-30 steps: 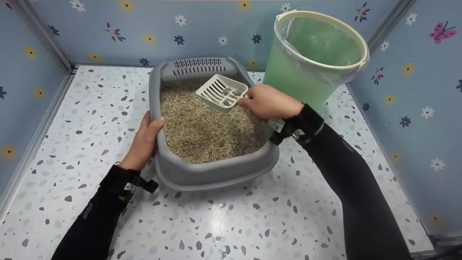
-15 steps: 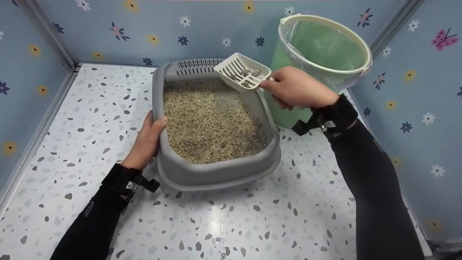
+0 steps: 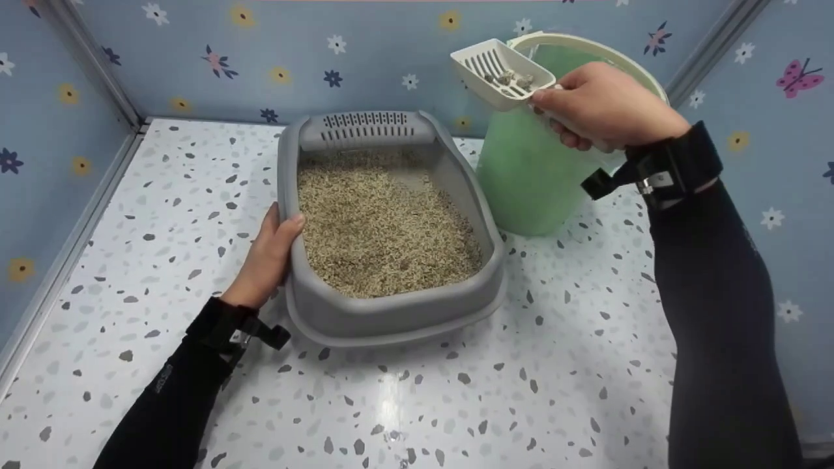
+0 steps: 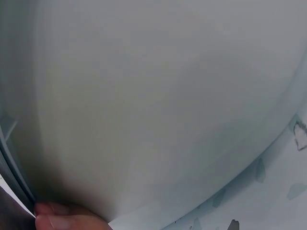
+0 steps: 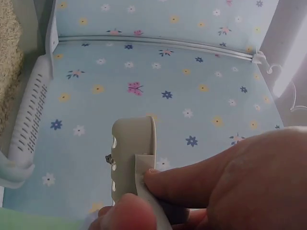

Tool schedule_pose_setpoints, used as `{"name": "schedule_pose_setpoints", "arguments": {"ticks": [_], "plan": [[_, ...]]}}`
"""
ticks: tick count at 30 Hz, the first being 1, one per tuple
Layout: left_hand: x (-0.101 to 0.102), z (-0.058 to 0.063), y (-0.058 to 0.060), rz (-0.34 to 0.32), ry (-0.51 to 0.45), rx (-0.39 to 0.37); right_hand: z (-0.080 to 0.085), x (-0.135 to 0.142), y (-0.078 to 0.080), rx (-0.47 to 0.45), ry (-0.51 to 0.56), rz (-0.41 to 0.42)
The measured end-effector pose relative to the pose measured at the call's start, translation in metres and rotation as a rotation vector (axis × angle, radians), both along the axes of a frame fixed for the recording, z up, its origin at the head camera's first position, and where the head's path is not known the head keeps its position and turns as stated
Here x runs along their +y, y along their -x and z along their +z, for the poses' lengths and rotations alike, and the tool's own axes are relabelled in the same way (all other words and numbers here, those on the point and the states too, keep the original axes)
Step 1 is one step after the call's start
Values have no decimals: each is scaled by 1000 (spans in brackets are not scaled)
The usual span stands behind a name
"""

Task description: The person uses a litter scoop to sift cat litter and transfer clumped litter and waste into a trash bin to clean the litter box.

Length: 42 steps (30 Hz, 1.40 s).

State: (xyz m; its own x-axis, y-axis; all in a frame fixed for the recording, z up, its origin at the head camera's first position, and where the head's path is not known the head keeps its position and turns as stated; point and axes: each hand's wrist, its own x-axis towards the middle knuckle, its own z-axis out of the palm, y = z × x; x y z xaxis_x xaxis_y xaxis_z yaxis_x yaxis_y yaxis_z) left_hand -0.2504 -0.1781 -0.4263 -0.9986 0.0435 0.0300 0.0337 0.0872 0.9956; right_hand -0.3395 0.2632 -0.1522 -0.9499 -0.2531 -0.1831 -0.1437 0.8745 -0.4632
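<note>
A grey litter box (image 3: 394, 319) full of tan granular litter (image 3: 378, 228) stands mid-floor in the head view. My left hand (image 3: 264, 264) grips its left rim, thumb over the edge; in the left wrist view its fingertips (image 4: 72, 221) touch the box's outer wall (image 4: 144, 96). A cream slotted litter scoop (image 3: 487, 90) is held by its handle in my right hand (image 3: 609, 107), raised at the near left side of the bin's mouth. Several small clumps (image 3: 507, 77) lie in it. Seen from the right wrist, thumb and fingers wrap the scoop's handle (image 5: 147, 191).
A green bin (image 3: 528, 182) with a pale rim and clear liner stands right of the litter box, partly hidden by my right hand. Flower-patterned blue walls (image 3: 371, 39) enclose the back and sides. The floor (image 3: 391, 404) is white and speckled.
My right hand has lifted the scoop with its clumps from over the litter, up and right to the bin. The left hand still grips the box rim.
</note>
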Motion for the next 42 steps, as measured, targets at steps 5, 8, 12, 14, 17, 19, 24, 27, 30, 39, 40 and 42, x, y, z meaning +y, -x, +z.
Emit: {"name": "schedule_pose_setpoints", "arguments": {"ticks": [5,8,12,14,17,19,24,27,30,39,40,42], "plan": [[1,-1,0,5,-2,13,8,13,5,-5,-11,-68],[0,-1,0,9,14,10,9,22,10,-25,-26,-103],[0,-1,0,9,24,9,7,34,17,-37,-16,-146],[0,-1,0,9,28,3,6,39,19,-21,-27,-152],[-1,-1,-1,9,32,-2,5,46,20,15,-54,-152],[-1,0,-1,9,33,-6,3,50,21,50,-69,-154],[-2,0,-2,9,39,-22,-2,56,22,124,-105,-160],[-3,0,-2,5,41,-38,-5,57,24,175,-138,-163],[-4,0,-2,0,36,-50,-8,56,25,227,-178,-161],[-3,0,-1,1,28,-28,-19,53,27,433,-375,-164],[-3,0,-1,2,27,-21,-20,53,27,455,-396,-159],[-2,0,-1,5,30,-18,-23,52,27,501,-436,-151]]}}
